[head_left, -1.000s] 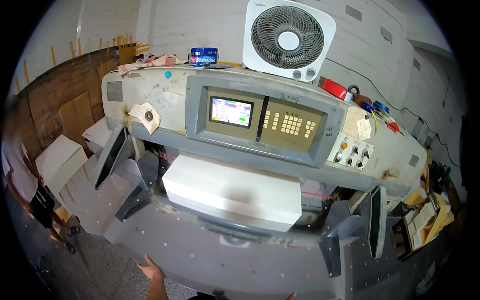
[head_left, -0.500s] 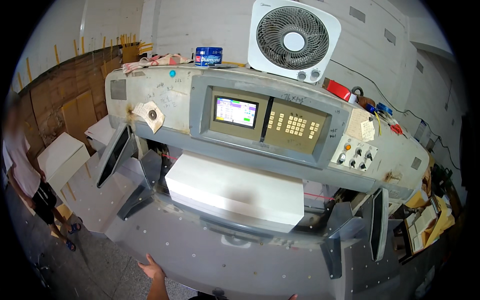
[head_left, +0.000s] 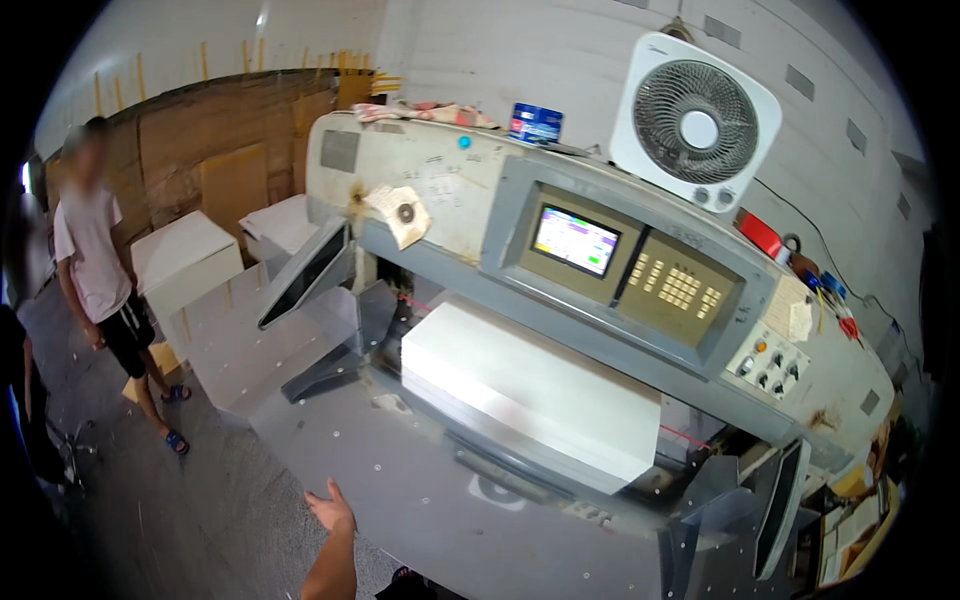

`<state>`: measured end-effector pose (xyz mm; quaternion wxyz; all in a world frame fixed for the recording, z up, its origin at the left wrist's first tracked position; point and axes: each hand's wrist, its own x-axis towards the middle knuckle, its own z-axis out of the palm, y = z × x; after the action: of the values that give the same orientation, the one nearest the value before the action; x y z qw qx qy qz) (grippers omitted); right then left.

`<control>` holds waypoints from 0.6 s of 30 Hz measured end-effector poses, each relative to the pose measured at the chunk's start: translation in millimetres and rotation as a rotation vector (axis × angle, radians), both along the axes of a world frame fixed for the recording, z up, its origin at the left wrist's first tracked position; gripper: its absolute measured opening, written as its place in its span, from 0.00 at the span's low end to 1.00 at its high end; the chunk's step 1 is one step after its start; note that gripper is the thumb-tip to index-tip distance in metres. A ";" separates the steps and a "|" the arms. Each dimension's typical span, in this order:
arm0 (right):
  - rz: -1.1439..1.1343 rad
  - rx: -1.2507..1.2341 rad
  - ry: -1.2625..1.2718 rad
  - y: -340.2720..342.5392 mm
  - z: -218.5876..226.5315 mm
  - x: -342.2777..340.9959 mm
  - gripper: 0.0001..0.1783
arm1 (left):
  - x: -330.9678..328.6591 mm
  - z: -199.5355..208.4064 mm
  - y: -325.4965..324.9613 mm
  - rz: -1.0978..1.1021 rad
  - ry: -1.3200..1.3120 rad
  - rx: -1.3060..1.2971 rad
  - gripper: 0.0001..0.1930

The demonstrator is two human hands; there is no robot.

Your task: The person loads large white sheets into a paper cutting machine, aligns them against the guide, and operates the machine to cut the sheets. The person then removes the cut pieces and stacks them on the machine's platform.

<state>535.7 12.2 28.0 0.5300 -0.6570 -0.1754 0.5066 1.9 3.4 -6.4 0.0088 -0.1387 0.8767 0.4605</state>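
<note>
Since the earlier frame, my head view has swung left, so the machine (head_left: 420, 165) sits farther right and the right fingertip that showed at the lower edge has dropped out of sight. White paper stack (head_left: 530, 390) lies in the machine's opening, at the back of the grey counter (head_left: 400, 470), with a red line (head_left: 684, 436) showing at either end. My left hand (head_left: 333, 508) is at the counter's near edge, well apart from the stack, fingers spread wide; whether they press on the edge I can't tell. My right hand's fingers I can't judge from this feed. Above the stack, the lit screen (head_left: 577, 240) carries rows of text too small to read, and the keypad (head_left: 677, 284) beside it has tiny key markings. Handwriting runs over the pale casing, and a paper note (head_left: 801, 320) hangs above the knob panel (head_left: 768, 363). On top stand a blue tin (head_left: 536, 123) with blurred pale lettering and a white fan (head_left: 697, 122) bearing a small dark mark. Far left, a person (head_left: 95, 240) stands by white boxes (head_left: 187, 255).
</note>
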 end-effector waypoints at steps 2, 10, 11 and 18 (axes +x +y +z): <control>0.001 -0.036 -0.027 -5.2 29.6 -7.6 0.37 | 9.8 18.1 4.4 -0.017 -0.046 0.018 0.46; -0.092 -0.105 -0.143 -3.4 21.9 -6.8 0.36 | -1.6 -7.2 0.8 -0.017 0.056 -0.030 0.47; -0.074 -0.111 -0.132 1.0 -17.9 19.3 0.38 | 0.8 -9.5 7.3 -0.023 0.050 -0.013 0.47; -0.350 -0.208 -0.173 1.3 -5.8 -12.4 0.46 | 2.3 27.0 -6.8 -0.018 -0.024 0.076 0.47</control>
<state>523.3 13.5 22.1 0.5222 -0.7696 -0.0501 0.3640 4.2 -3.4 20.6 0.0288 -0.1360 0.8597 0.4916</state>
